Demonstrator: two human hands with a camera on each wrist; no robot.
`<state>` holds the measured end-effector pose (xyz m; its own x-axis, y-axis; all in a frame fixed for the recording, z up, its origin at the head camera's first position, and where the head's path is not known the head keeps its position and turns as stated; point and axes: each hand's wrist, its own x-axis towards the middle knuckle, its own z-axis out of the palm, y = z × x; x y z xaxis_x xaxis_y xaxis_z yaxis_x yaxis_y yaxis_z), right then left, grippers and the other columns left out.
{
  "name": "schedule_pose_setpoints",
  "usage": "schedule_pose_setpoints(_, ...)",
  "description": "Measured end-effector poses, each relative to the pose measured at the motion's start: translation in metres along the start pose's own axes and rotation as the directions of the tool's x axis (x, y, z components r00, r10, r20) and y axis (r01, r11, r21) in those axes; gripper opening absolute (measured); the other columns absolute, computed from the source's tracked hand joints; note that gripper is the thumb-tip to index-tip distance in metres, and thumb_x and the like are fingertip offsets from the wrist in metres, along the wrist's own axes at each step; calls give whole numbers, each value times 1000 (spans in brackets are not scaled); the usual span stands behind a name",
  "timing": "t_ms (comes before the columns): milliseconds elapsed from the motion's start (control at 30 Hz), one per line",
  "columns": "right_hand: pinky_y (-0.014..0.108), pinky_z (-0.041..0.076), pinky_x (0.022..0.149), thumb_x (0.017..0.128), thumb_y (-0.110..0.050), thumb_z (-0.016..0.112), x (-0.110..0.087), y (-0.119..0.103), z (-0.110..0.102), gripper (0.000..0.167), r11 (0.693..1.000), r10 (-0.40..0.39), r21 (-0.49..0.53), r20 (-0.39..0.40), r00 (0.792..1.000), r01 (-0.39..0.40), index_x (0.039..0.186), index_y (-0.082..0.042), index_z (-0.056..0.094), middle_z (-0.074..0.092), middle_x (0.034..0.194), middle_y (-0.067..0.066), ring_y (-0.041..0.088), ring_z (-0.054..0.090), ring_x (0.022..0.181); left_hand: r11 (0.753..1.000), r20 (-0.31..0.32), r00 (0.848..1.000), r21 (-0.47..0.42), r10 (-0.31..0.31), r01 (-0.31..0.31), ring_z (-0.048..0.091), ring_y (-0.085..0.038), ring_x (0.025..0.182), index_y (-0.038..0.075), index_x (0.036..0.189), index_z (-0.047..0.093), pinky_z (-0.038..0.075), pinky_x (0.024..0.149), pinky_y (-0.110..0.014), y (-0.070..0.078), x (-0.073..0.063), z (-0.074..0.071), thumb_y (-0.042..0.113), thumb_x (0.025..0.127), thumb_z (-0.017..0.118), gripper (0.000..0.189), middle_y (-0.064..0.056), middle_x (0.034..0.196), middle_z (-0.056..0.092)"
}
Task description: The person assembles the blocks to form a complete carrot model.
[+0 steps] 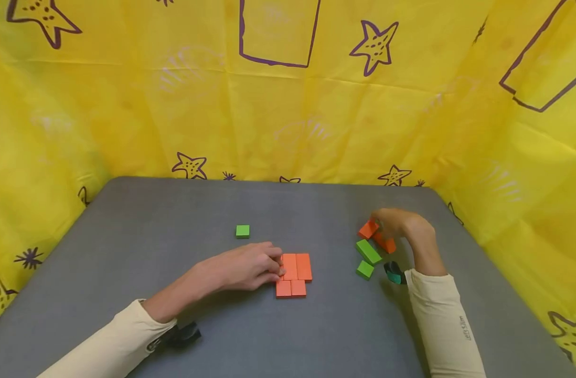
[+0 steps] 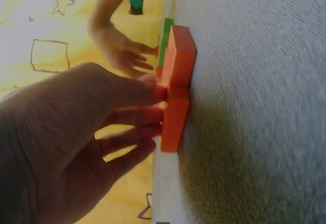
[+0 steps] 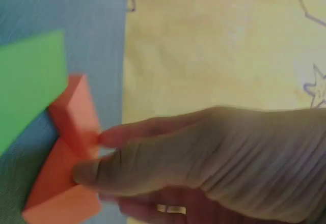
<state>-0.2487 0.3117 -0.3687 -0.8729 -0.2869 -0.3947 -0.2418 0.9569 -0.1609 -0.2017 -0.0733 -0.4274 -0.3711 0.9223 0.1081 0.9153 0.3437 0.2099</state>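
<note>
In the head view my left hand is at the left edge of a flat group of orange blocks. Thumb and fingers pinch an orange block there, mostly covered by the fingertips. Two smaller orange blocks line the near side of the group. At the right, my right hand reaches down over two loose orange blocks. In the right wrist view its thumb lies against one orange block; the index fingertip touches the other orange block. The other fingertips are hidden behind.
A long green block and a small green block lie just left of the right hand. Another green block sits beyond the left hand. Yellow patterned cloth surrounds the grey table at the back and sides.
</note>
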Motion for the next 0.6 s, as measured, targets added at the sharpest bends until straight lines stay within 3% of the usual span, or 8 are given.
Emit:
schedule_pose_setpoints(67, 48, 55, 87, 83, 7, 66, 3, 5, 3, 38, 1000, 13, 14, -11, 1000, -13, 121, 1, 66, 68, 111, 17, 32, 61, 97, 1000, -8, 1000, 7, 2, -2, 54, -9, 89, 17, 114, 82, 50, 81, -19, 1, -1, 0, 20, 100, 71, 17, 4, 100, 66)
schedule_pose_setpoints(200, 43, 54, 81, 85, 1, 72, 15, 5, 14, 28, 999, -48, -21, -103, 994, 46, 113, 0, 69, 70, 102, 13, 26, 60, 86, 1000, -8, 1000, 13, 2, -2, 53, -9, 87, 17, 114, 81, 49, 79, -18, 2, -2, 0, 19, 100, 72, 18, 5, 98, 65)
schedule_pose_setpoints(300, 41, 53, 78, 90, -8, 76, 22, 1, 20, 24, 997, -71, -49, -130, 989, 65, 111, -1, 70, 70, 96, 11, 24, 59, 82, 1000, 0, 1000, 4, -4, 4, 54, -9, 89, 18, 116, 81, 49, 79, -18, 2, -2, 1, 20, 100, 72, 19, 4, 102, 67)
schedule_pose_setpoints(400, 41, 52, 79, 92, -16, 79, 27, -2, 23, 27, 997, -69, -43, -141, 988, 63, 111, 1, 69, 68, 95, 11, 25, 59, 83, 1000, 11, 1000, -1, -11, 11, 55, -9, 90, 18, 118, 81, 50, 80, -18, 2, -1, 0, 20, 100, 72, 20, 4, 105, 68)
schedule_pose_setpoints(500, 47, 54, 85, 90, -15, 80, 29, -4, 23, 36, 996, -90, -22, -167, 982, 88, 118, 3, 67, 71, 105, 15, 27, 61, 90, 1000, 22, 1000, -8, -21, 22, 56, -10, 91, 18, 120, 80, 51, 81, -19, 2, -1, -1, 21, 100, 72, 22, 4, 106, 68)
schedule_pose_setpoints(600, 45, 54, 84, 88, -7, 78, 30, -4, 24, 28, 990, -137, -7, -181, 974, 138, 113, 2, 69, 71, 102, 14, 26, 61, 89, 1000, 37, 999, -16, -24, 25, 56, -9, 92, 18, 121, 79, 51, 82, -20, 2, -1, -1, 21, 100, 72, 23, 4, 106, 68)
